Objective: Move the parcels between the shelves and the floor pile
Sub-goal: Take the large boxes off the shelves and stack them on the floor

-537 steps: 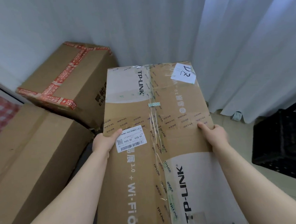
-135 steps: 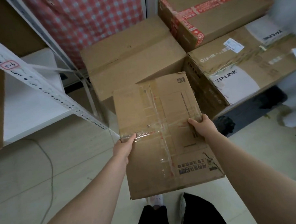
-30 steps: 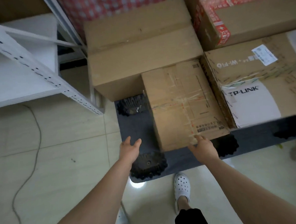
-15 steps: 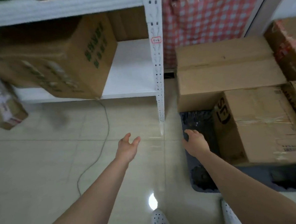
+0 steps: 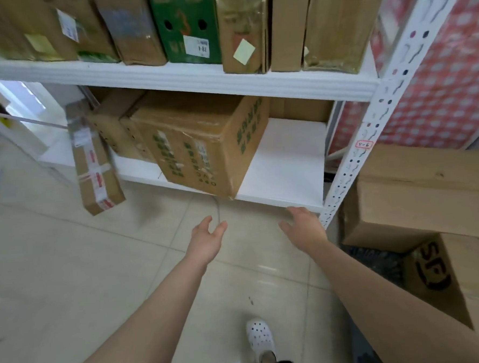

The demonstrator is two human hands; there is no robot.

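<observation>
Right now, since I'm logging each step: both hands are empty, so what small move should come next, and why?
Probably reach forward and grip the sides of the big green-printed box. The left hand and right hand hang open and empty in front of the lower shelf, and that box sits nearest, its corner jutting past the shelf edge.
</observation>
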